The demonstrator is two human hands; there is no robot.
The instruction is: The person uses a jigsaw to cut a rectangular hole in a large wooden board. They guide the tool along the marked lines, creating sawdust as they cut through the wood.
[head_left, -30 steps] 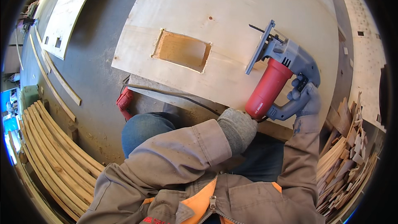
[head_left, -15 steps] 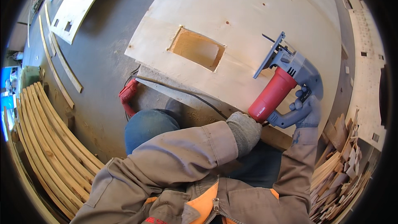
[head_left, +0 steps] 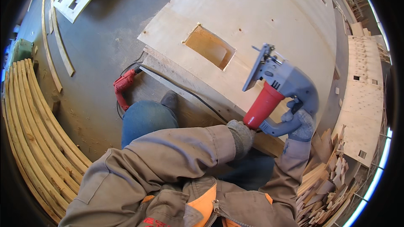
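My right hand (head_left: 301, 125), in a grey glove, is wrapped round the rear handle of a red and grey jigsaw (head_left: 264, 104). The saw is tipped over above a plywood sheet (head_left: 273, 25), with its metal shoe turned to the left and its thin blade sticking out sideways, apart from the wood. At the back end of the red body, my left hand (head_left: 242, 134), also gloved, is closed round the black power cord (head_left: 185, 87); its fingertips are hidden. A rectangular opening (head_left: 209, 47) is cut in the sheet, left of the saw.
A red power drill (head_left: 123, 86) stands beside the sheet near my knee. Long wooden strips (head_left: 40, 130) are stacked at left, and loose battens (head_left: 61, 50) lie on the floor. Offcuts (head_left: 326, 185) are heaped at right, beside another sheet with small holes (head_left: 360, 96).
The jigsaw has shifted left and a little toward me, held by my right hand, with my left hand staying at its back end. The whole view has also turned slightly.
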